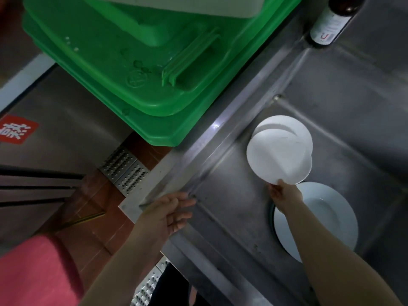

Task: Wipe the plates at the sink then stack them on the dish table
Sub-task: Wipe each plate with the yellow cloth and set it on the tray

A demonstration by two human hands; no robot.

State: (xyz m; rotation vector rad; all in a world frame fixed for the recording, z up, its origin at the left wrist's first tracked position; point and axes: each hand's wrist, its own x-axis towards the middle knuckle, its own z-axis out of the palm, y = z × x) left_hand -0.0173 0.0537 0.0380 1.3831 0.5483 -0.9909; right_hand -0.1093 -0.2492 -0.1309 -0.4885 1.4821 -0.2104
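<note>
- Right hand (284,195), lower right of centre, pinches the near rim of two white plates (279,151) held tilted above the steel sink (231,195); fingertips hidden behind the rim.
- Another white plate (326,213) lies in the basin below, partly covered by the right forearm.
- Left hand (174,210) hovers open and empty over the sink's left edge.
- Green plastic crates (141,80), top centre, cut off by the frame; round embossed mark unreadable.
- Dark bottle (329,25), upper right: label blurred.
- Red sticker (18,129), left edge: white characters, illegible.
</note>
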